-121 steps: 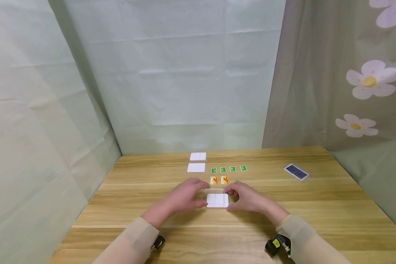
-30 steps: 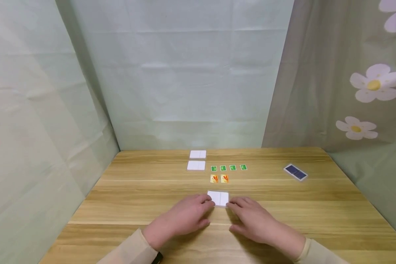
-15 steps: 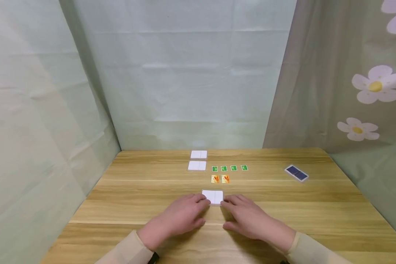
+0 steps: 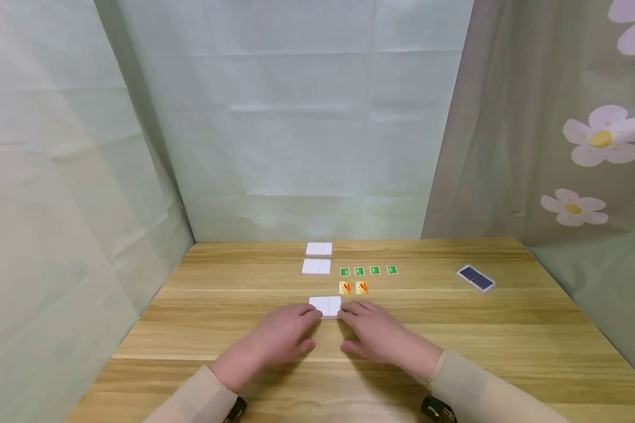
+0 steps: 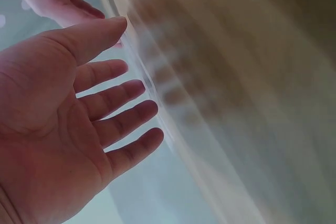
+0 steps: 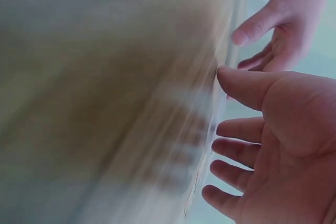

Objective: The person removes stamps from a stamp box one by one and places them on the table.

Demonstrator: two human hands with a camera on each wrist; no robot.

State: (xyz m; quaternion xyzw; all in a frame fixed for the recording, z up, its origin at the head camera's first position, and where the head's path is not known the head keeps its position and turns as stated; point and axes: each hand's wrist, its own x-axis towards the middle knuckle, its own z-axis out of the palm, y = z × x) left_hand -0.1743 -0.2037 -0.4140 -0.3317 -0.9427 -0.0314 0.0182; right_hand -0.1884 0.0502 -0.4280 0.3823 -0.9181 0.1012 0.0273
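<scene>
A white rectangular card-like piece point(image 4: 325, 304) with a faint centre line lies flat on the wooden table between my hands. My left hand point(image 4: 280, 335) has its fingertips at the near left corner of this piece. At its near right corner rest the fingertips of my right hand point(image 4: 376, 335). Both thumbs stay apart from the piece, low over the wood. In the left wrist view the fingers of my left hand point(image 5: 68, 108) are spread and gently bent. The right wrist view shows my right hand point(image 6: 283, 140) in much the same pose. Whether the piece is one card or a stack, I cannot tell.
Beyond it lie two more white pieces point(image 4: 316, 267), one behind the other. A row of several small green cards point(image 4: 359, 271) sits right of them, with two orange-and-yellow cards point(image 4: 345, 288) in front. A dark blue white-bordered card point(image 4: 475, 277) lies at the right. Curtains surround the table point(image 4: 217, 329).
Four seconds ago my thumbs and fingers held the white piece by its sides. Since then the thumbs have come off, and over the last second both hands slid it left and slightly away.
</scene>
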